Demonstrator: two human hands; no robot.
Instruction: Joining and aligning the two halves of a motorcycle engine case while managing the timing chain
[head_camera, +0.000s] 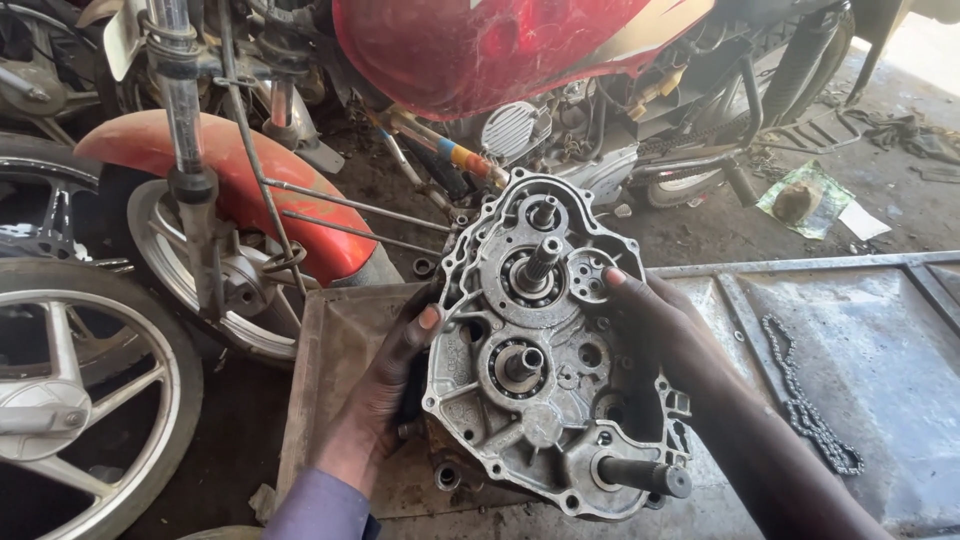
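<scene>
Obs, single head view, landmark = engine crankcase half (545, 350). Largest first: red motorcycle (520, 45) stands behind the case, tank above it; a front wheel w/ red fender (200, 165) is to the case's left, a second wheel lower left. Metal tray (880, 350), shallow, dented, greasy, sits under and to the right of the case; contents: a loose drive chain (805, 400) lying in a curved line well right of the case, plus grime; nothing else legible in it. Crankcase half itself: cast alloy, grey, held upright/tilted over the tray's left part, inner face toward camera, two bearings w/ shafts visible, one stub shaft sticking out at lower right. Left hand (385, 395) wraps the case's left edge, thumb on the rim, fingers behind, closed grip. Right hand (655, 325) lies on the case's right side, thumb tip near a small bearing seat, fingers curled round the far edge, also gripping. Handling est.: heavy for its bulk, rigid, no give; oily film likely, so slippery; rim edges & gasket face prone to nicks if dropped. Best hold = outer rim both sides, as now; avoid shafts and bearings. Small item: greenish wrapper (805, 200) on floor, far right behind the case.
</scene>
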